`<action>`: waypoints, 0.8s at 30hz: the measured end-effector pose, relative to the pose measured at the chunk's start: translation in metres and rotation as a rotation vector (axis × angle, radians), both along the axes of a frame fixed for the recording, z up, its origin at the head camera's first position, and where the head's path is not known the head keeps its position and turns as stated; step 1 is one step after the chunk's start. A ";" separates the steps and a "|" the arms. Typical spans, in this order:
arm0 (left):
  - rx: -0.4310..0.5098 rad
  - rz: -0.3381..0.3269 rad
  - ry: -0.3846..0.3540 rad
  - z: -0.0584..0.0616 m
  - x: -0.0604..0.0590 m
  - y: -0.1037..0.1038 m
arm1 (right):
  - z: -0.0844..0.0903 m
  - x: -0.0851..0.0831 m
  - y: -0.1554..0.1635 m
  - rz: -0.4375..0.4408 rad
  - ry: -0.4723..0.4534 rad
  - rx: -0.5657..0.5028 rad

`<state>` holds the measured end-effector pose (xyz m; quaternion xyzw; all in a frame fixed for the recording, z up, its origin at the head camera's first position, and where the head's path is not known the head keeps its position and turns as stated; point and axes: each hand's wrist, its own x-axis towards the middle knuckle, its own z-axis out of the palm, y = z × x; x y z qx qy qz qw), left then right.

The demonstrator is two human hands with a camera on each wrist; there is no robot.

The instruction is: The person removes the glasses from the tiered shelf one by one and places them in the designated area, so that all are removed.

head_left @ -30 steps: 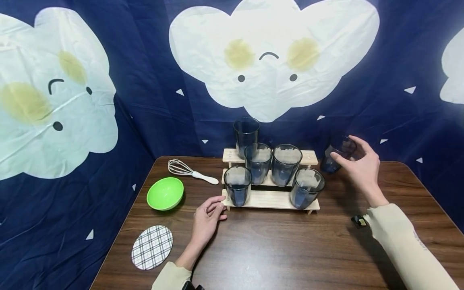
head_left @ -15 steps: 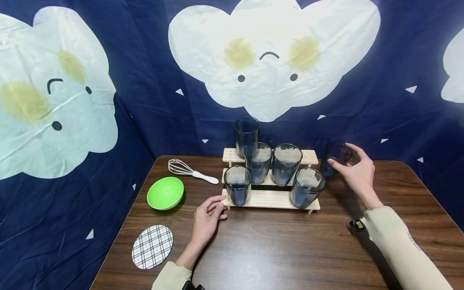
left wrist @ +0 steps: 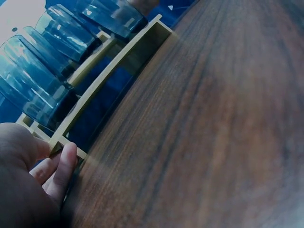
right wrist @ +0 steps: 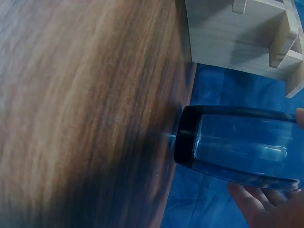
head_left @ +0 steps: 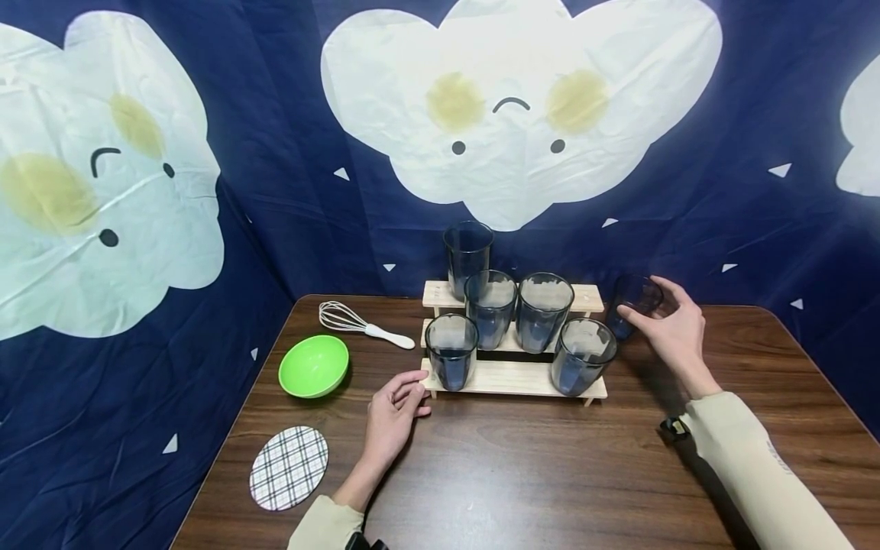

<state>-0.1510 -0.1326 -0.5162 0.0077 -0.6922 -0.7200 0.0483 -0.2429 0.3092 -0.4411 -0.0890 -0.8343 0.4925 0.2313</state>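
Plaid coaster nearest me, at 7 o'clock on wooden table. My left hand rests on table, fingers relaxed, holding nothing, tips touching near left corner of wooden rack. Green bowl at 9 o'clock, whisk beyond it. Five blue glasses stand on rack steps. My right hand at 2 o'clock grips sixth blue glass near its rim, just right of rack, base close above table. Cloud-print backdrop farthest.
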 end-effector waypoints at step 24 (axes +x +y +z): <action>-0.016 0.008 -0.008 0.000 0.000 0.001 | -0.008 -0.001 0.010 0.060 -0.028 0.049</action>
